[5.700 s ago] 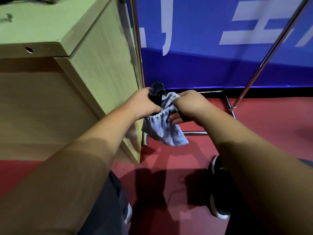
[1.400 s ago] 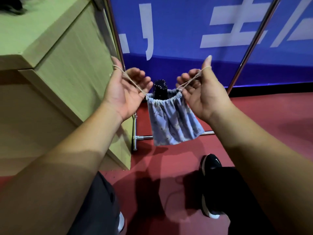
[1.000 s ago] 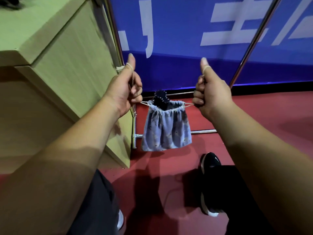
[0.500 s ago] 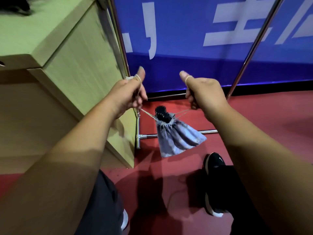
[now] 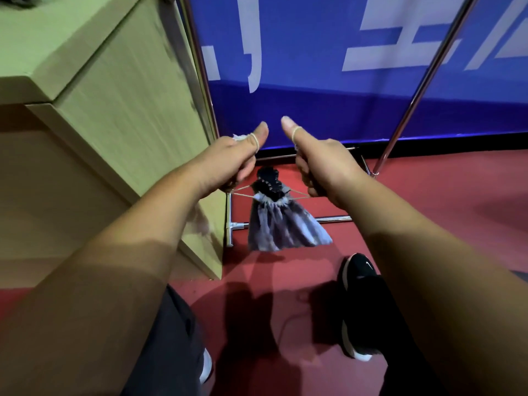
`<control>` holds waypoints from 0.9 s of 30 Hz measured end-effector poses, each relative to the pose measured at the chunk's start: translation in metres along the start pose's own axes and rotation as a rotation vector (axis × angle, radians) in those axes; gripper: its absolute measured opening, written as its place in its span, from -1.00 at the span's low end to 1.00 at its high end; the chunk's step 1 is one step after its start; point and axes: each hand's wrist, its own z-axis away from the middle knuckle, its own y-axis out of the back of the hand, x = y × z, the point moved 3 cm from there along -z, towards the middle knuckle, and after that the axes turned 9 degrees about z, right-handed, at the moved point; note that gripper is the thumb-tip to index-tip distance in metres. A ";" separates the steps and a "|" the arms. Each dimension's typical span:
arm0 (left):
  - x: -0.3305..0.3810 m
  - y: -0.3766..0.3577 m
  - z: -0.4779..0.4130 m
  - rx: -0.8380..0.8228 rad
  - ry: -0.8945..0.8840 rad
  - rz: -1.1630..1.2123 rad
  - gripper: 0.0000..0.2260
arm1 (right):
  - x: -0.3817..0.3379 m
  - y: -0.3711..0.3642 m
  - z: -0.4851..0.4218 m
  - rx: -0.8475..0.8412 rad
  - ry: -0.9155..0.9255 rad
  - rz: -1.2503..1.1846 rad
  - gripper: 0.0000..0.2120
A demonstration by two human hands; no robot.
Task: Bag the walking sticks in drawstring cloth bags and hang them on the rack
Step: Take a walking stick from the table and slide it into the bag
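Note:
A grey-blue drawstring cloth bag hangs in the air between my hands, its mouth gathered tight. The black ribbed handle of a folded walking stick pokes out of the top. My left hand grips the left drawstring, which loops over its raised thumb. My right hand grips the right drawstring the same way. Both cords run taut to the bag's neck. The rest of the stick is hidden inside the bag.
A light wooden cabinet stands close on the left. The metal rack's uprights and base bars stand ahead on the red floor, before a blue banner. My black shoe is below the bag.
My hands pulled the drawstrings apart and then came closer together, thumbs up. The bag's mouth went from open to cinched round the stick handle.

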 end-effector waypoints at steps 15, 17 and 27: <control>-0.008 0.023 0.004 0.014 0.025 0.380 -0.17 | 0.000 0.011 -0.002 0.144 0.116 0.057 -0.33; -0.008 0.024 0.003 0.032 0.011 0.426 -0.20 | -0.001 0.008 -0.004 0.034 0.099 -0.083 -0.37; -0.012 0.017 -0.005 0.335 -0.104 0.368 -0.41 | 0.007 0.003 -0.020 0.137 0.115 0.050 -0.43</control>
